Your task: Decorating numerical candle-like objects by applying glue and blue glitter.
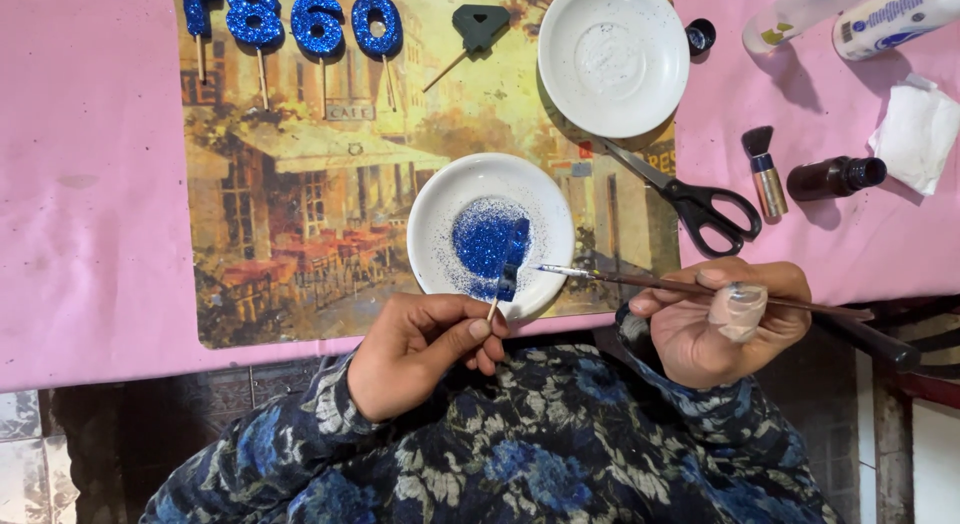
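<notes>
at the near edge of a pink-covered surface (90,184), the left hand (420,349) pinches the wooden stick of a small glitter-coated shape (511,264), holding it over a white saucer (440,209) with a mound of blue glitter (485,239) in its middle. the right hand (715,324), one finger wrapped in a pale bandage, is closed around a thin brush (680,284), whose tip lies just beside the shape, above the saucer's near rim. the saucer rests on a painted street-scene placemat (300,204). along the mat's far edge lie four finished blue glitter figures on sticks (290,19), with a dark heart-cut piece on a stick (478,29) beside them. a second, empty white saucer (612,56) sits at the mat's far right corner, black-handled scissors (690,199) just below it. further right lie a small cosmetic brush (765,169), a dark bottle (835,177) on its side, a folded tissue (918,134) and two white bottles (850,14).
</notes>
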